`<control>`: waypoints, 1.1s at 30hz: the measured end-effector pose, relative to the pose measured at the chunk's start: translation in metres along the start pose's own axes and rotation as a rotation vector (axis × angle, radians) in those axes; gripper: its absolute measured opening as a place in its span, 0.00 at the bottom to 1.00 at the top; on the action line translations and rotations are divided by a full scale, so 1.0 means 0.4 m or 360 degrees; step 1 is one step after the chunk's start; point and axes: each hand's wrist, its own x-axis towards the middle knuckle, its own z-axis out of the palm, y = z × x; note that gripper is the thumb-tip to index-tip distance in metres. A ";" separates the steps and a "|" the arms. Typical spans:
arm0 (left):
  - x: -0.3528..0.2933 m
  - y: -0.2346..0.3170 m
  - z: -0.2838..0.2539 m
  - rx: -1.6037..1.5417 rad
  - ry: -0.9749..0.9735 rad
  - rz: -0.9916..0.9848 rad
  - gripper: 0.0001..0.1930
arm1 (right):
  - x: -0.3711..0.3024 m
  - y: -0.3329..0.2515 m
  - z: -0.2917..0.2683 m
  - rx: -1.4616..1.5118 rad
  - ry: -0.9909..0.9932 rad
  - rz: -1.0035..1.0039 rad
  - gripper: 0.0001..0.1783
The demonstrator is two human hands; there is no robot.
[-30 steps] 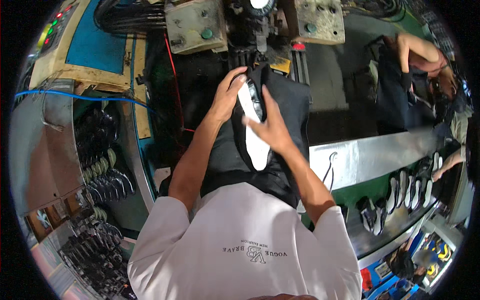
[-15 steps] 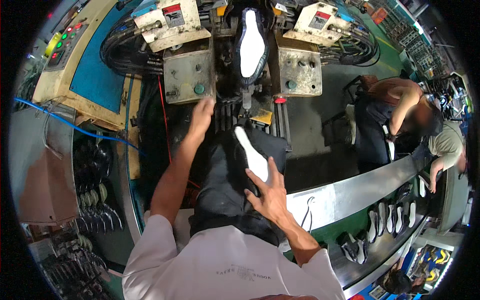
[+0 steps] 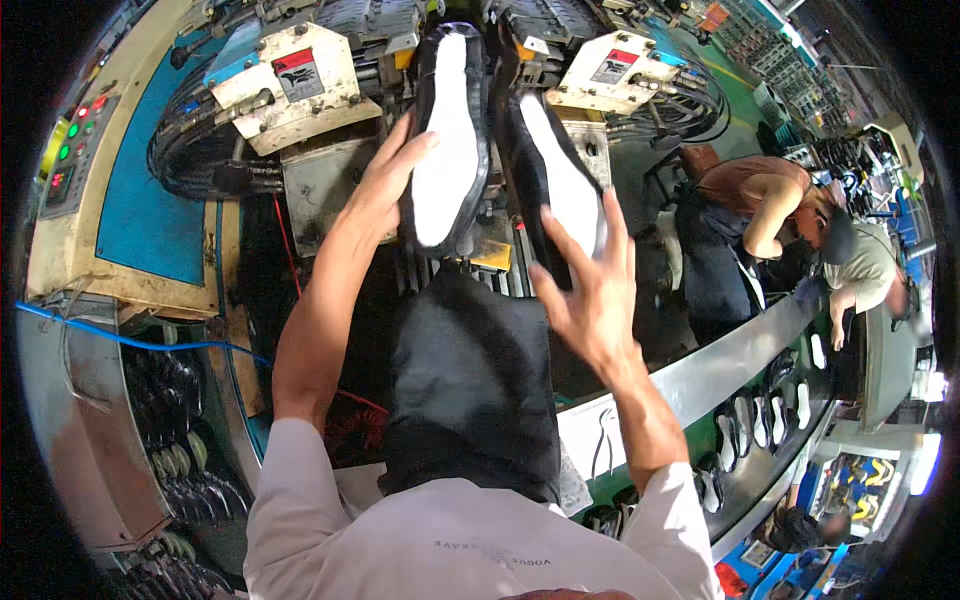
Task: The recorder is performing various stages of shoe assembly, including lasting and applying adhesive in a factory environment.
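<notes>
Two black shoe uppers with white insole boards facing up are side by side in front of the machine. My left hand [image 3: 385, 185] is closed on the left edge of the left shoe upper [image 3: 447, 150], its thumb over the white board. That upper is at the machine's middle, and what supports it underneath is hidden. My right hand [image 3: 598, 300] holds the other shoe upper [image 3: 553, 165] by its near end, thumb on one side and fingers on the other. This one slants, its far end close to the left upper.
Machine heads [image 3: 295, 85] with cables flank the uppers. A control panel [image 3: 75, 150] stands at far left, above a rack of dark shoe parts [image 3: 180, 400]. At right, a metal-edged conveyor [image 3: 740, 370] carries several shoes. Two co-workers [image 3: 765, 205] bend beside it.
My right hand has lifted its shoe upper from my lap, forward and right, beside the other one. My left hand has reached forward and taken hold of the upper on the machine.
</notes>
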 end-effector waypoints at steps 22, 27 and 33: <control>-0.681 -0.149 -0.137 -0.0145 0.0290 0.0037 0.49 | 0.259 -0.079 0.346 0.0119 0.0045 0.0073 0.41; -0.685 -0.153 -0.087 -0.0117 0.0298 0.0082 0.48 | 0.215 -0.055 0.392 -0.0162 0.0285 -0.0312 0.45; -0.687 -0.169 -0.056 0.0005 0.0312 0.0027 0.48 | 0.203 -0.061 0.400 -0.0053 0.0294 -0.0413 0.45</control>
